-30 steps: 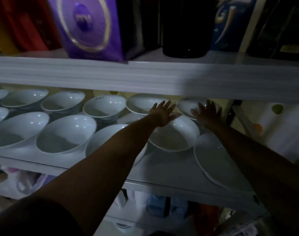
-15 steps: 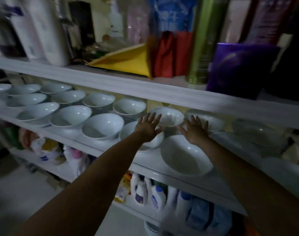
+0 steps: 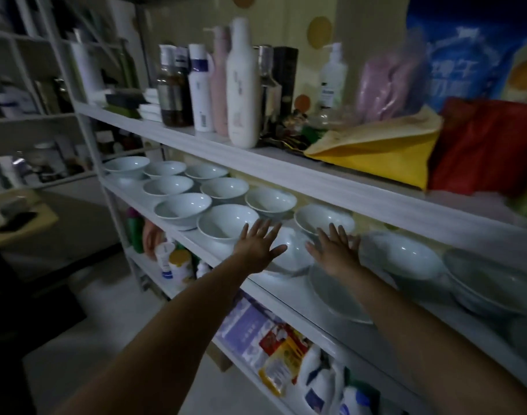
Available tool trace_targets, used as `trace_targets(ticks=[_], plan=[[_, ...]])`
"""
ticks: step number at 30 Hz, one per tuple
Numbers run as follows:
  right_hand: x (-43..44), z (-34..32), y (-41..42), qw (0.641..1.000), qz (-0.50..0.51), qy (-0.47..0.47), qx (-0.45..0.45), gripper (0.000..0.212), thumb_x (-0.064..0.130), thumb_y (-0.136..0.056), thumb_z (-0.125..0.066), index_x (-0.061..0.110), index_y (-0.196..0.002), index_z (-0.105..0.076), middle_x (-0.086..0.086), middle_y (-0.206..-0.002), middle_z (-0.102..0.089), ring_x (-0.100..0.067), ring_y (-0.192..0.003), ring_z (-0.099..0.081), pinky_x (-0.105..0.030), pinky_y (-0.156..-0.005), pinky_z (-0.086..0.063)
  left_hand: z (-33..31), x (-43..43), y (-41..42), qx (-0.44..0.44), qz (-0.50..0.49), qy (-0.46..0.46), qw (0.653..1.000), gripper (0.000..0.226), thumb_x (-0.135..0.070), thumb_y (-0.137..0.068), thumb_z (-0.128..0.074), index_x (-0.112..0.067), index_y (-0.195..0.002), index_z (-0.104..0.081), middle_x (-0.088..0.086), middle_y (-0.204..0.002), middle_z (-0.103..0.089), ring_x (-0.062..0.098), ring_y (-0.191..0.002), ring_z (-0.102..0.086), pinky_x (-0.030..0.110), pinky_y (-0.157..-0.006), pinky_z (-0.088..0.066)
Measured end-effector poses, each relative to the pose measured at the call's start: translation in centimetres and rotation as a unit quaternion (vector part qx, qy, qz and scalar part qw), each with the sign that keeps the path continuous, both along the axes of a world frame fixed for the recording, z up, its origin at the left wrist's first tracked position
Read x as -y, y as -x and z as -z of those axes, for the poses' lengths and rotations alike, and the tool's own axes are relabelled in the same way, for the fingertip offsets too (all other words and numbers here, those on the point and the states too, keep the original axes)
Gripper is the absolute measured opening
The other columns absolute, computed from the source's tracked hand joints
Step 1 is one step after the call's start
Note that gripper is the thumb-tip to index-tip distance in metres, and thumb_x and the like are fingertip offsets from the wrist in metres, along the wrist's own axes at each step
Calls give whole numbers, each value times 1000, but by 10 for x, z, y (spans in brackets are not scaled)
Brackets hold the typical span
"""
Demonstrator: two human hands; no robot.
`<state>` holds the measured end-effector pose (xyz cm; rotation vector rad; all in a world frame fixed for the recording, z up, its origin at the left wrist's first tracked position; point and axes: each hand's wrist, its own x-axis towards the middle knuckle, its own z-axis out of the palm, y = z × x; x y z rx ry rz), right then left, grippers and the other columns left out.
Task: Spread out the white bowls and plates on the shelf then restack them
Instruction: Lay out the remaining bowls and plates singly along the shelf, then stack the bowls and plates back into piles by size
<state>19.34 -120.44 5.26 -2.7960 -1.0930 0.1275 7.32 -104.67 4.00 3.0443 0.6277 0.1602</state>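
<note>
Both arms are stretched out to the middle shelf (image 3: pixel 289 295), and the left hand (image 3: pixel 257 247) is flat with its fingers (image 3: pixel 263 227) fanned wide apart, holding nothing. Same story on the right hand (image 3: pixel 337 254): fingers (image 3: pixel 334 232) straight and spread, nothing gripped. Between the two hands sits one bowl (image 3: pixel 293 250), blurred, and whether either palm actually touches it is impossible to tell. To the left the white bowls (image 3: pixel 226 223) are laid out singly in rows along the shelf, all upright and close beside one another. Under the right wrist lies a plate (image 3: pixel 340 298), flat on the shelf, with more pale dishes smeared by blur further right. On the shelf above stand a tall white bottle (image 3: pixel 242 85), a yellow bag (image 3: pixel 376 146) and a red bag (image 3: pixel 490 148).
</note>
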Motion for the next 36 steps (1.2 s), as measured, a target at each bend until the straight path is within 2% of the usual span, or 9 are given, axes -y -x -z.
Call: trace_targets(ticks=[8,15,19,24,31,36], plan=[[-140,6,46,996,-82,5,-20,67,61,-95,-16,28,-153,-5,-6,-161,7,-24,-149,12,-58,-115,9,5,-117,69,18,-77,26,997,67,-56,-97,-23,-29,-152,2,3,-161,6,24,-149,8,44,-120,4],[-294,4,101,994,-104,-9,-23,66,59,-96,-18,27,-153,-6,-6,-161,6,-24,-149,10,-57,-115,10,7,-267,129,26,-111,13,993,67,-57,-96,-23,-30,-152,2,1,-161,6,21,-149,8,43,-119,5],[-379,8,133,993,-114,-15,-32,65,59,-96,-18,30,-152,-7,-2,-161,7,-22,-149,11,-56,-116,8,4,-352,161,-1,-126,12,992,67,-59,-96,-21,-30,-151,3,0,-161,7,21,-149,9,44,-122,2],[-461,12,139,993,-108,6,-39,67,61,-95,-17,29,-153,-7,-6,-161,7,-23,-149,10,-55,-116,11,9,-430,167,-16,-103,31,994,67,-59,-96,-19,-30,-152,5,0,-161,9,21,-148,13,45,-122,4],[-594,17,103,992,-87,-48,-77,66,60,-95,-22,28,-152,-10,-4,-162,5,-24,-149,8,-53,-119,-3,37,-547,138,-29,-91,31,995,68,-59,-96,-21,-30,-152,5,1,-161,10,22,-148,13,44,-119,8],[-713,20,85,990,-92,-66,-79,65,58,-96,-19,27,-152,-12,-6,-161,1,-26,-149,2,-52,-119,0,33,-663,132,-53,-108,23,993,68,-58,-96,-21,-30,-152,3,2,-161,10,23,-148,13,44,-119,8]])
